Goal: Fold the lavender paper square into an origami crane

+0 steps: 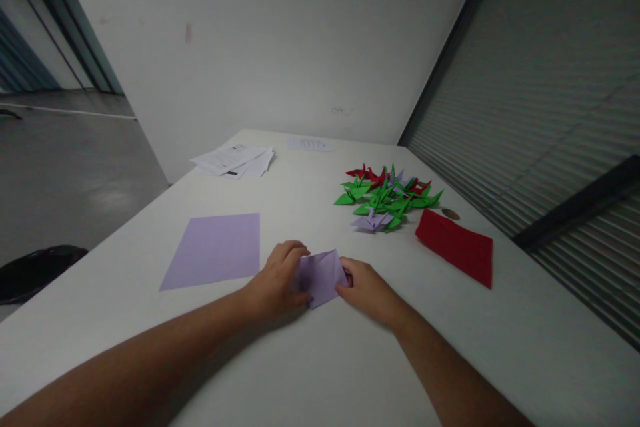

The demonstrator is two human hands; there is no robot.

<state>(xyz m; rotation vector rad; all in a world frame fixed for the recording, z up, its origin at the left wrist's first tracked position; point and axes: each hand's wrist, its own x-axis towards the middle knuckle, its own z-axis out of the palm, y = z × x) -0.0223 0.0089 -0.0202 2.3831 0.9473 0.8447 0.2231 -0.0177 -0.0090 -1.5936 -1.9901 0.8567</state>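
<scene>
A partly folded piece of purple origami paper (323, 277) is held between my two hands, just above or on the table. My left hand (281, 280) grips its left side, thumb at the lower edge and fingers along the upper edge. The right corner is pinched between the thumb and fingers of my right hand (367, 290). To the left lies a flat purple sheet (217, 250). Beyond my right hand sits a pile of folded paper cranes (383, 197) in green, red and purple.
On the white table (310, 367), red paper (457, 247) lies at the right, with a small round brown object (451, 214) beside it. Printed papers (235, 160) are at the back left, and another printed sheet (310, 144) lies near the wall. Window blinds (550, 113) border the right side.
</scene>
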